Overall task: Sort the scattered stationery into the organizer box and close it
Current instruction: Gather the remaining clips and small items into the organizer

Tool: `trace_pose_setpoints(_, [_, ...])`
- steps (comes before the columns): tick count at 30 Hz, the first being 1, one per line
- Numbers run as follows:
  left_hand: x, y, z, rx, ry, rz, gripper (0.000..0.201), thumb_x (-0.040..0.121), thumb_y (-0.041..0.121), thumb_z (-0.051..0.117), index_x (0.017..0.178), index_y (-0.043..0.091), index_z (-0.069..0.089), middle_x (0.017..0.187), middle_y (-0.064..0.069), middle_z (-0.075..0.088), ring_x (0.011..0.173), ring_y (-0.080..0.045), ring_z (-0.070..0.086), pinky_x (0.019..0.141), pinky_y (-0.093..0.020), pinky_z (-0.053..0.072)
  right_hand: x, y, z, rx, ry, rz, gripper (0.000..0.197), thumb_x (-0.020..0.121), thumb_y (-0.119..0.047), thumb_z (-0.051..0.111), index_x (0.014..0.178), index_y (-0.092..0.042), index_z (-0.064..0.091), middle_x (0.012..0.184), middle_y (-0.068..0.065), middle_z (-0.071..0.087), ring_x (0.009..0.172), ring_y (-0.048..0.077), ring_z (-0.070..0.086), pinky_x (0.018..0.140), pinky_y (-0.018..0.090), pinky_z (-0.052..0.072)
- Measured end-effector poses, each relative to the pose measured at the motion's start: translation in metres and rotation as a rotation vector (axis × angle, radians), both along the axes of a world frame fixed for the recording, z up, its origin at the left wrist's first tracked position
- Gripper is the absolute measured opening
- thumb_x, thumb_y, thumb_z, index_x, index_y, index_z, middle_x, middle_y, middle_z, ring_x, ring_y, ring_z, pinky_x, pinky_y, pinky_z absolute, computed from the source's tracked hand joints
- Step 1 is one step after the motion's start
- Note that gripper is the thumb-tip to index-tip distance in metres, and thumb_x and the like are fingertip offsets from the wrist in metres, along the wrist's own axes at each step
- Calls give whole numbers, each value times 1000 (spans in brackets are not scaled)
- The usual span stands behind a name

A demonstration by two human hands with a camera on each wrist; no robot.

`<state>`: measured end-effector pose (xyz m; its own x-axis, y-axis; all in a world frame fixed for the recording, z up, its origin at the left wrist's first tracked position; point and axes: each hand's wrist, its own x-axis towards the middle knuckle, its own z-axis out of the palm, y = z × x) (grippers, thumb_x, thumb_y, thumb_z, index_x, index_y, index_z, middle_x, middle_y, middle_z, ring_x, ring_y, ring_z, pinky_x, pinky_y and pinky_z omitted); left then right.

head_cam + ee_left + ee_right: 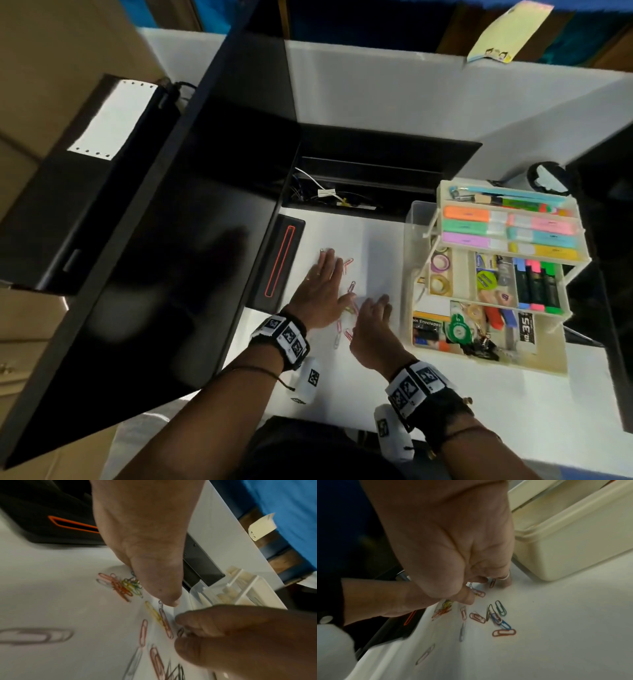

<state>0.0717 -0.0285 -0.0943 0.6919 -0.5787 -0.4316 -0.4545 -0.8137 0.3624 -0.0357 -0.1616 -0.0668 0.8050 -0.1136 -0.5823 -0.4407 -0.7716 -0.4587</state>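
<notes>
Head view: paper clips [346, 301] lay scattered on tabletop [376, 383] betw. both hands; left hand [320, 291] flat, fingers spread; right hand [371, 329] curled, touching clips; organizer box [421, 219] open at right.

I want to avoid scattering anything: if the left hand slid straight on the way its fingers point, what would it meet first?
Probably the loose paper clips lying at the left hand's fingertips on the white desk. Beyond them the desk looks bare up to the open cable tray, though depth is unclear.

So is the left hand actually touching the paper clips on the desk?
Touching. In the left wrist view the left hand has its thumb tip down on a clip in the scattered paper clips; the head view shows its palm spread flat over them.
</notes>
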Motion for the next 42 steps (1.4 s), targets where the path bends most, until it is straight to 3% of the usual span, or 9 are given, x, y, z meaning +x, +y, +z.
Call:
trace_pose_setpoints(3, [-19, 15, -5, -64, -129, -110, 83, 107, 57, 18, 164, -1, 3, 172, -21, -8, 160, -33, -10, 131, -47, 10, -3, 9, 9, -44, -54, 213, 73, 92, -6, 45, 155, 14, 17, 157, 40, 23, 147, 61, 15, 117, 64, 32])
trace_pose_setpoints(7, [-30, 34, 11, -281, 30, 33, 82, 102, 37, 61, 166, 13, 15, 174, -5, 14, 159, -20, 20, 126, -36, 30, 27, 5, 21, -80, -190, 179, 66, 86, -3, 58, 148, 5, 38, 144, 23, 46, 132, 42, 46, 107, 50, 47])
trace_pose_setpoints(10, [-37, 47, 30, -421, 68, 176, 72, 96, 28, 70, 157, 26, 32, 160, 7, 42, 138, -14, 50, 113, -25, 43, 60, -4, 22, -56, -206, 201, 70, 83, 5, 55, 150, 0, 36, 149, 18, 39, 131, 39, 44, 106, 48, 48])
trace_pose_setpoints(18, [-52, 93, 28, -427, 34, 235, 54, 91, -4, 53, 135, 25, 58, 126, 9, 51, 112, -12, 59, 96, -34, 54, 70, -9, 14, -164, -150, 451, 65, 81, 3, 55, 145, -1, 44, 151, 15, 37, 122, 38, 44, 96, 45, 52])
trace_pose_setpoints(24, [-81, 104, 18, -232, 149, 295, 59, 94, 27, 74, 146, 23, 45, 141, 1, 43, 116, -23, 59, 99, -39, 52, 21, -14, 5, -90, -167, 558, 53, 79, 5, 52, 130, -9, 61, 131, 14, 49, 114, 33, 51, 97, 44, 52])
trace_pose_setpoints(29, [-80, 95, 13, -301, 144, 441, 43, 90, 10, 78, 126, 21, 59, 122, 0, 56, 101, -21, 62, 87, -33, 55, 0, -35, 19, -97, -275, 446, 34, 79, 4, 74, 110, -7, 68, 109, 13, 62, 93, 27, 64, 84, 35, 56])
trace_pose_setpoints(32, [-69, 82, 18, -279, 139, 465, 37, 87, 10, 80, 118, 18, 62, 115, 1, 56, 97, -21, 64, 84, -34, 55, -16, -38, 26, -256, -81, 441, 20, 89, -7, 71, 107, -8, 65, 106, 12, 66, 100, 27, 67, 85, 32, 54])
trace_pose_setpoints(36, [-55, 59, 28, -196, 15, 401, 52, 79, 9, 85, 120, 19, 55, 125, -1, 47, 109, -22, 56, 82, -35, 54, -30, -31, 15, -246, 146, 419, 37, 85, -18, 80, 115, -4, 63, 110, 15, 67, 104, 31, 68, 85, 33, 54])
trace_pose_setpoints(42, [-37, 36, 41, -104, -7, 227, 86, 77, -4, 78, 149, 22, 40, 161, 0, 22, 137, -35, 38, 94, -43, 54, 0, -15, -15, -166, -70, 261, 27, 89, -28, 75, 99, -3, 71, 94, 15, 72, 83, 28, 72, 73, 36, 60])
